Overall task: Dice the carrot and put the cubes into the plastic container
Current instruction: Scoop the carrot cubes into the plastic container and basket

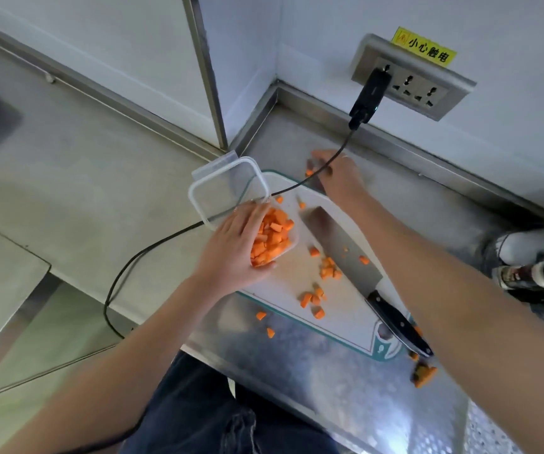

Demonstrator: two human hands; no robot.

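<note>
Dicing looks done: left hand (pixel 234 247) grips the tilted plastic container (pixel 231 204) half full of cubes (pixel 272 237); right hand (pixel 337 173) seemingly pinches 1 stray cube (pixel 309 173); others dot the cutting board (pixel 346 309)

The counter (pixel 346 381) is brushed metal, dull and hazily reflective, with a metal upstand along the far wall. The container (pixel 231 191) is clear, slightly cloudy plastic. The board (pixel 346 309) looks smooth matt white plastic with a teal rim. The knife (pixel 339 244) has a satin steel blade and a glossy black handle. The carrot cubes (pixel 272 237) look moist and matt orange. The socket plate (pixel 411 77) is brushed metal; the cable (pixel 166 239) is matt black
</note>
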